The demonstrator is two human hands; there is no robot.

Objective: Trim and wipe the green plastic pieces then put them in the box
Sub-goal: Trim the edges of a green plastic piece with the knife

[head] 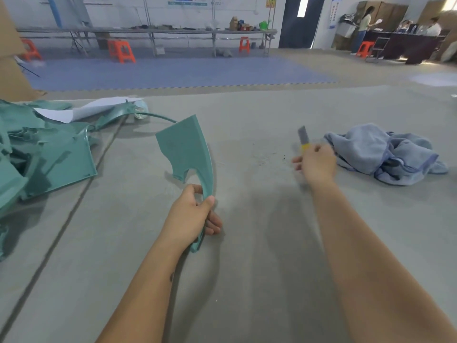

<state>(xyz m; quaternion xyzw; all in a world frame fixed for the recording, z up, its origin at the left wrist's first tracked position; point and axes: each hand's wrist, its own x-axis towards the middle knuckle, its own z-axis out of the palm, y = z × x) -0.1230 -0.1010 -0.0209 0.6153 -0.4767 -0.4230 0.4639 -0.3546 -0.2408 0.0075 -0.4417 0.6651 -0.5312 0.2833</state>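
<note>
My left hand [191, 214] grips the narrow lower end of a curved green plastic piece [184, 147] and holds it upright above the grey table [247, 268]. My right hand [315, 163] holds a utility knife [303, 137] with a yellow body and a grey blade that points up and away. The knife is well to the right of the piece and does not touch it. A crumpled blue cloth [385, 152] lies on the table just right of my right hand.
A pile of green plastic pieces [42, 149] with a white sheet [84, 110] on top fills the table's left side. Brown cardboard [12, 63] stands at the far left. Small trimmings [269, 157] dot the table. Orange stools, benches and people are far behind.
</note>
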